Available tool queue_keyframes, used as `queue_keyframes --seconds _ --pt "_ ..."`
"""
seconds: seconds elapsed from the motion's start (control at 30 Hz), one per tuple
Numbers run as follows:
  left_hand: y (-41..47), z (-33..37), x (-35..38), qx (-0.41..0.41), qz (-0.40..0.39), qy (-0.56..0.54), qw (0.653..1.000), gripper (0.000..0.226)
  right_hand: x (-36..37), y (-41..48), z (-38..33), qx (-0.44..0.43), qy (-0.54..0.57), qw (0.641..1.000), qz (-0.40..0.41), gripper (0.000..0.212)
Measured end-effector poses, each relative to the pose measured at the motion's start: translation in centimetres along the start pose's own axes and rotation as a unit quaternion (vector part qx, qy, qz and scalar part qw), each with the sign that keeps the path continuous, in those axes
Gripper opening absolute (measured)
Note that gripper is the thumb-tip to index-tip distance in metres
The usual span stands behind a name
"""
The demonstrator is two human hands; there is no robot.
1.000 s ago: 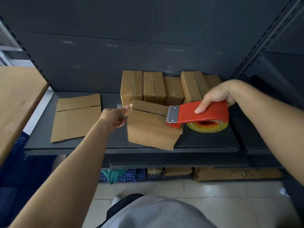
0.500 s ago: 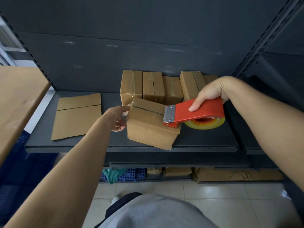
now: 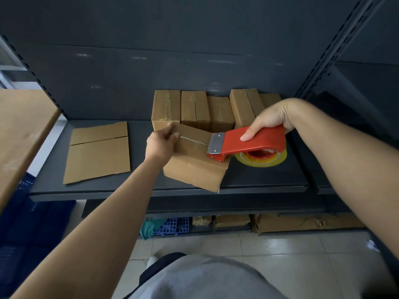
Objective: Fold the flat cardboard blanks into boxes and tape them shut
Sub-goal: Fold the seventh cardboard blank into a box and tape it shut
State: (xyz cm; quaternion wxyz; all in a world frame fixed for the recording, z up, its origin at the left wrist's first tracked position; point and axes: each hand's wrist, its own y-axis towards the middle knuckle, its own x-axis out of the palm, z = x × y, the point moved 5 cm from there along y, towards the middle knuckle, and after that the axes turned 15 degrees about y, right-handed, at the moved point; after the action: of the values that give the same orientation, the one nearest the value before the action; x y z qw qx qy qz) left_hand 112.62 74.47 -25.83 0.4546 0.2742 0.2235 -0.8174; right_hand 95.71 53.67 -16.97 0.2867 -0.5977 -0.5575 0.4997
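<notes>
On shelf (image 3: 103, 188): left hand (image 3: 160, 145) grips box (image 3: 194, 167) end; right hand (image 3: 269, 119) grips tape dispenser (image 3: 246, 143) on top.

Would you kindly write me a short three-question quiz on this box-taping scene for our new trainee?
1. True or false: the right hand holds the red tape dispenser.
2. Fill the gap: the left hand grips the box at its ___ end (left or right, as the camera sees it).
3. The flat cardboard blank lies on the shelf:
A) to the left of the box
B) to the right of the box
C) on top of the box

Key: 1 true; 2 left; 3 A.
</notes>
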Motion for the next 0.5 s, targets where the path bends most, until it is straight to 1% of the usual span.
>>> queue_keyframes --seconds 0.07,0.17,0.23,0.3,0.33,0.37,0.43,0.47,0.5 --pt "-0.2 -0.1 0.1 0.013 -0.002 0.052 0.999 0.043 0.0 0.1 0.3 -0.002 0.010 1.000 0.002 0.063" --pt "-0.7 0.4 0.3 0.031 -0.005 0.154 0.988 0.043 0.0 0.0 0.5 -0.007 0.014 1.000 0.000 0.063" --pt "-0.7 1.1 0.3 0.061 0.009 0.254 0.965 0.040 0.1 0.0 0.6 -0.007 0.021 1.000 -0.002 0.062" --pt "-0.5 2.7 0.7 0.130 0.039 0.338 0.931 0.041 0.1 0.1 0.8 -0.007 0.024 1.000 -0.004 0.062" --pt "-0.4 3.8 1.2 0.173 0.044 0.340 0.923 0.045 0.2 0.1 0.8 -0.009 0.021 1.000 -0.006 0.063" --pt "-0.6 4.8 1.8 0.201 0.031 0.311 0.928 0.048 0.1 0.1 0.8 -0.010 0.019 1.000 -0.006 0.063" --pt "-0.9 6.4 3.0 0.214 -0.025 0.236 0.948 0.044 0.0 0.3 1.0 -0.012 0.020 1.000 -0.003 0.063" --pt "-0.8 6.7 3.7 0.208 -0.045 0.217 0.953 0.041 0.0 0.3 1.1 -0.012 0.025 1.000 -0.004 0.062" --pt "-0.7 6.7 4.2 0.203 -0.061 0.222 0.952 0.040 0.0 0.4 1.3 -0.012 0.032 0.999 -0.008 0.062"
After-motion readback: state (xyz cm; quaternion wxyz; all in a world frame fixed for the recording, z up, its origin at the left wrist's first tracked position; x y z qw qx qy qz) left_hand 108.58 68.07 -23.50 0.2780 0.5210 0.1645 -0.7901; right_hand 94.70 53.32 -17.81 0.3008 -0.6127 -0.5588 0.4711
